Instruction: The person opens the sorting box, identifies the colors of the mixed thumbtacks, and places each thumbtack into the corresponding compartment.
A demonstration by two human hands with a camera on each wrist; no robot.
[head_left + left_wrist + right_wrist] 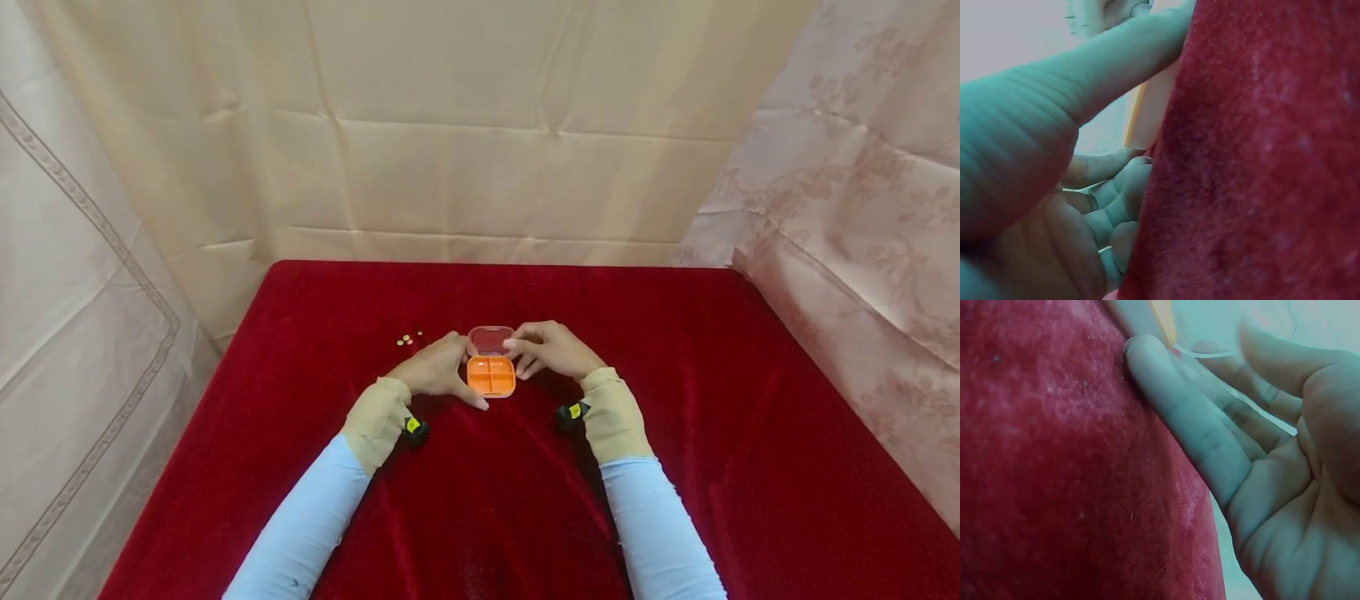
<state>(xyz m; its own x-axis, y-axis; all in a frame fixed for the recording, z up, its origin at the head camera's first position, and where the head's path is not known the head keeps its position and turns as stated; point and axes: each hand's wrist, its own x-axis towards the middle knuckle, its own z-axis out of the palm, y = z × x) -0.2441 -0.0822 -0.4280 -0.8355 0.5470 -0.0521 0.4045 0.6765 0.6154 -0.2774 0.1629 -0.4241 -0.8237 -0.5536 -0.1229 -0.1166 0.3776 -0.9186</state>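
A small orange pill box (491,377) with several compartments lies on the red cloth, its clear lid (491,340) raised and tipped back behind it. From the left, my left hand (435,368) holds the box, thumb along the front corner and fingers by the back left side. In the left wrist view, the box's pale side (1150,112) shows between thumb and index finger. On the other side, my right hand (558,348) has thumb and forefinger at the lid's right edge. Its lower fingers (1179,406) reach down beside the box in the right wrist view.
Several tiny pale and coloured pieces (406,340) lie on the cloth just left of my left hand. The red-covered table (675,333) ends at a far edge before a beige curtain (480,167). Patterned drapes hang on both sides.
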